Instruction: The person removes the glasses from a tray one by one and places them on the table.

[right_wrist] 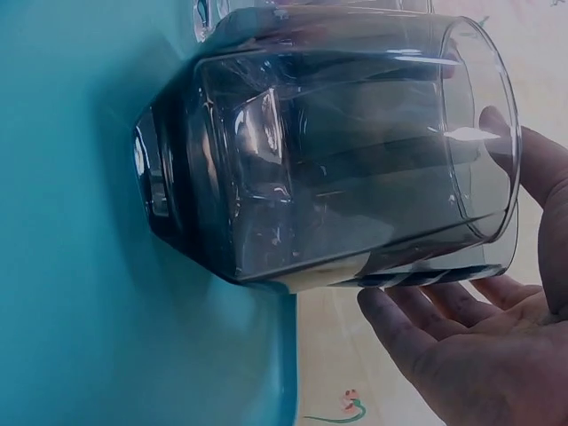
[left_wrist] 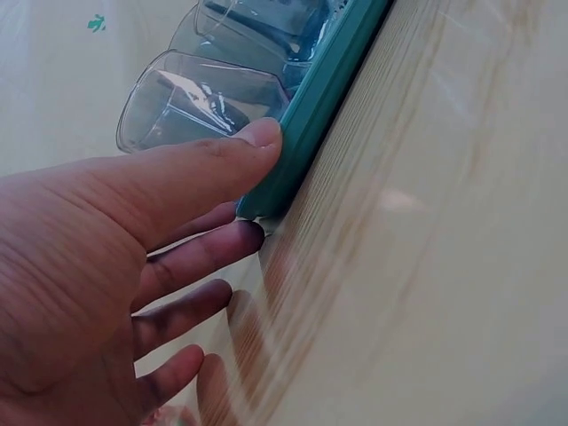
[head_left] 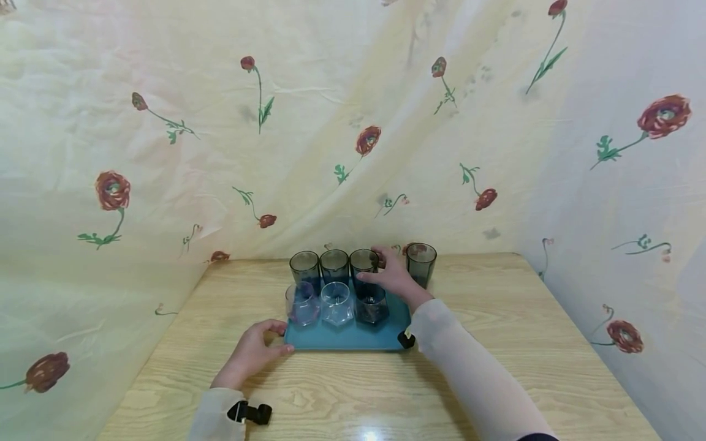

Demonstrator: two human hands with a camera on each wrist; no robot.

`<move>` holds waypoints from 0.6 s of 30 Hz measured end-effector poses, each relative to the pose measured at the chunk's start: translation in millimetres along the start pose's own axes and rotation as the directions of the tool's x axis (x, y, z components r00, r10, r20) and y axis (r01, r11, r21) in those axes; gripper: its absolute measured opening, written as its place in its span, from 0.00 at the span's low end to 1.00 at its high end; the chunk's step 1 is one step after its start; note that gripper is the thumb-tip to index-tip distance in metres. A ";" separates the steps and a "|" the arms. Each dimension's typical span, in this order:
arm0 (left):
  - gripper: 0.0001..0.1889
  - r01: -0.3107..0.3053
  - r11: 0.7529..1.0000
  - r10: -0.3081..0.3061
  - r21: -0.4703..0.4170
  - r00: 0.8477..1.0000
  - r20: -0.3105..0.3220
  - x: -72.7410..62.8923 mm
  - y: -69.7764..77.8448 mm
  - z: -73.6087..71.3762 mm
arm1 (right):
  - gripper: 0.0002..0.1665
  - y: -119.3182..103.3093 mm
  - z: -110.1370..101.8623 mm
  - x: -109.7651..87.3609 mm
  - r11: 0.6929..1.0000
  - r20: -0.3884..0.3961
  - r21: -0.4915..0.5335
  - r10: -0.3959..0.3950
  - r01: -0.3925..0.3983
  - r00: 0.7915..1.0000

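A blue tray (head_left: 347, 340) lies on the table, bearing two rows of glasses. My left hand (head_left: 250, 352) holds its near left corner, thumb (left_wrist: 259, 135) on the rim and a fingertip at the edge below. Across the tray, my right hand (head_left: 398, 277) grips a tall smoky glass (head_left: 364, 260), the rightmost of three in the back row, with thumb and fingers on either side of it. In front stand a pale purple glass (head_left: 302, 307), a clear glass (head_left: 337, 306) and a short smoky glass (right_wrist: 337, 169), which partly hides the gripped one in the right wrist view.
Another tall smoky glass (head_left: 421, 264) stands on the wooden table (head_left: 485, 318), right of the tray and beside the right hand. A flowered cloth (head_left: 309, 153) hangs behind the table and along its sides.
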State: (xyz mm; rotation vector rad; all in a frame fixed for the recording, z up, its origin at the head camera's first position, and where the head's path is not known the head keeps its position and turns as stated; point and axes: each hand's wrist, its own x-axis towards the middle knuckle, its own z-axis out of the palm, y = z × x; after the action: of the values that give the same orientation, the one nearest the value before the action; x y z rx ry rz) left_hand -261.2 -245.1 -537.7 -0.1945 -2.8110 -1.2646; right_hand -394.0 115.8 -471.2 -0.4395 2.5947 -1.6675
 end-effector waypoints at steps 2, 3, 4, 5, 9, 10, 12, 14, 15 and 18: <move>0.26 0.003 1.000 -0.003 0.003 1.000 0.002 -0.1 0.3 0.1 | 0.54 0.6 1.0 0.4 1.000 -0.006 -0.001 0.007 -0.007 1.000; 0.26 0.003 1.000 -0.003 0.005 1.000 0.002 -0.1 0.4 0.2 | 0.54 1.2 1.3 0.9 1.000 -0.007 -0.002 0.009 -0.009 1.000; 0.26 0.008 1.000 -0.008 0.001 1.000 0.003 -0.2 0.5 0.3 | 0.54 1.5 1.8 1.0 1.000 -0.008 -0.001 0.012 -0.012 1.000; 0.27 0.007 1.000 -0.007 0.003 1.000 0.003 -0.3 0.6 0.4 | 0.54 1.4 2.2 1.0 1.000 -0.010 0.003 0.013 -0.013 1.000; 0.27 0.007 1.000 -0.007 0.005 1.000 0.006 -0.6 0.1 0.7 | 0.53 1.8 3.7 1.4 1.000 -0.012 0.021 0.015 -0.015 1.000; 0.27 0.007 1.000 -0.007 0.006 1.000 0.006 -0.6 -0.2 0.9 | 0.53 1.4 4.1 1.0 1.000 -0.016 0.025 0.018 -0.018 1.000; 0.28 0.010 1.000 -0.010 0.008 1.000 0.006 -0.5 -0.5 1.0 | 0.52 1.4 4.8 0.7 0.999 -0.023 0.030 0.027 -0.026 0.999; 0.28 0.014 1.000 -0.014 0.007 1.000 0.007 -0.2 -0.9 1.3 | 0.51 0.9 5.4 0.0 0.999 -0.035 0.035 0.043 -0.041 0.998; 0.28 0.015 1.000 -0.015 0.008 1.000 0.008 -0.2 -0.8 1.3 | 0.51 1.0 5.9 -0.2 0.998 -0.037 0.034 0.046 -0.045 0.998; 0.29 0.021 1.000 -0.021 0.006 1.000 0.011 -0.2 -0.4 1.3 | 0.51 1.1 6.9 -0.1 0.998 -0.049 0.026 0.061 -0.060 0.997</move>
State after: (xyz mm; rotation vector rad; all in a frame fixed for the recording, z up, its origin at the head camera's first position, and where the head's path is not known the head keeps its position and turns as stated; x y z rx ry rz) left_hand -261.0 -244.4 -538.8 -0.1723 -2.8330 -1.2640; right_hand -393.0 110.1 -475.1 -0.3188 2.5911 -1.7110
